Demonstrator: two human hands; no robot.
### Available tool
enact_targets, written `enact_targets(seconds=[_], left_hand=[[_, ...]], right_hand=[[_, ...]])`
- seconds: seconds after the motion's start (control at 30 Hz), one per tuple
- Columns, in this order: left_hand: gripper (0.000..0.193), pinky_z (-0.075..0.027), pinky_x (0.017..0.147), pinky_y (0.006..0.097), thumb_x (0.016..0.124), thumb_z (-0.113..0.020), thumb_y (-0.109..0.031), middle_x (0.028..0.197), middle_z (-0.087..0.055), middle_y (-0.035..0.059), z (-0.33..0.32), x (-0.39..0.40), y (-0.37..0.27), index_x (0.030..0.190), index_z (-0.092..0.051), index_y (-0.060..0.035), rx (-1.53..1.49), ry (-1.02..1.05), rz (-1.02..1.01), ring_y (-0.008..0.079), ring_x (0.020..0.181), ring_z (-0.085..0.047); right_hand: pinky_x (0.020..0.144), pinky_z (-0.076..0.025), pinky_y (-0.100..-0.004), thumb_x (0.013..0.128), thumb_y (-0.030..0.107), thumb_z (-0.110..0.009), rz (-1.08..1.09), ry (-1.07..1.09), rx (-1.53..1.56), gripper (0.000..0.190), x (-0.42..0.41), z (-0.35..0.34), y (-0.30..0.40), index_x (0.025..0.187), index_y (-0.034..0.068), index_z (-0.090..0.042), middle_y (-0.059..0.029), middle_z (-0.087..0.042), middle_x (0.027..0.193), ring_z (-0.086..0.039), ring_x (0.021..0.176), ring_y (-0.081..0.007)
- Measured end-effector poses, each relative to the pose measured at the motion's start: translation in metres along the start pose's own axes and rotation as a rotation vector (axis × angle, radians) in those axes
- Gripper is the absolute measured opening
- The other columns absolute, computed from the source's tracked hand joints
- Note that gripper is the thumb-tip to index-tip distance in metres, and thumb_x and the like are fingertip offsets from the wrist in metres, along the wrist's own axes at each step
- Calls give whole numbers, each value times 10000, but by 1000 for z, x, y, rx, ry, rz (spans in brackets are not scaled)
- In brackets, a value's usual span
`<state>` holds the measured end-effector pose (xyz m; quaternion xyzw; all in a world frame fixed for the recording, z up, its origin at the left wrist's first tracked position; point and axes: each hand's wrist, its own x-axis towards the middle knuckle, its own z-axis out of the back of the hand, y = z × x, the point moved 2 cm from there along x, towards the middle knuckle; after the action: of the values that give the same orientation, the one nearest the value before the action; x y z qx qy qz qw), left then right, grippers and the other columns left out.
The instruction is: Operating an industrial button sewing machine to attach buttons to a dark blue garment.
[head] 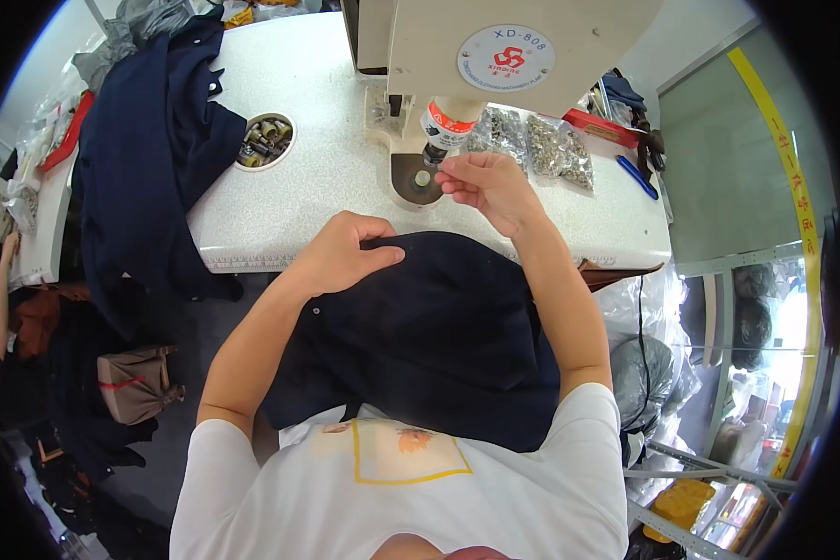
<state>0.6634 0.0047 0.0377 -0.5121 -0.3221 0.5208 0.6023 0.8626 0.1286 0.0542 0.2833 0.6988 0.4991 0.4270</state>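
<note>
My left hand (343,255) grips the upper edge of a dark navy garment (427,329), thumb on top and fingers under the cloth. The garment drapes over my lap and the front edge of the table. My right hand (493,189) is raised, its thumb and fingertips pinched together right beside the black upper die (434,154) of a snap-button press (574,49). Whether a small part sits between those fingertips is too small to tell. Below the upper die, the round lower die (422,178) stands on a dark plate, apart from the cloth.
Left on the white table (322,168) lie another navy garment (147,154) with snaps and a round recess of metal dies (267,142). Behind my right hand are plastic bags of small metal parts (560,150) and a blue-handled tool (637,177). A person's arm (3,294) shows far left.
</note>
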Motion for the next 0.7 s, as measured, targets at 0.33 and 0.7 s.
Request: enact_targets(seconds=[0.33, 0.7], left_hand=[[161, -439, 626, 262, 828, -698, -113, 705, -622, 37, 1, -8, -3, 871, -659, 37, 40, -41, -39, 68, 674, -513], [182, -463, 641, 284, 826, -694, -126, 699, -632, 76, 1, -16, -4, 880, -663, 44, 32, -57, -10, 94, 670, -536]], right_hand=[[717, -549, -228, 959, 108, -546, -134, 1, 326, 187, -2, -19, -5, 1055, -44, -597, -117, -674, 1014, -658, 845, -136], [914, -554, -288, 947, -24, -475, -76, -52, 719, 267, -24, -43, -9, 1197, -119, -465, -216, -598, 1180, -631, 1077, -258]])
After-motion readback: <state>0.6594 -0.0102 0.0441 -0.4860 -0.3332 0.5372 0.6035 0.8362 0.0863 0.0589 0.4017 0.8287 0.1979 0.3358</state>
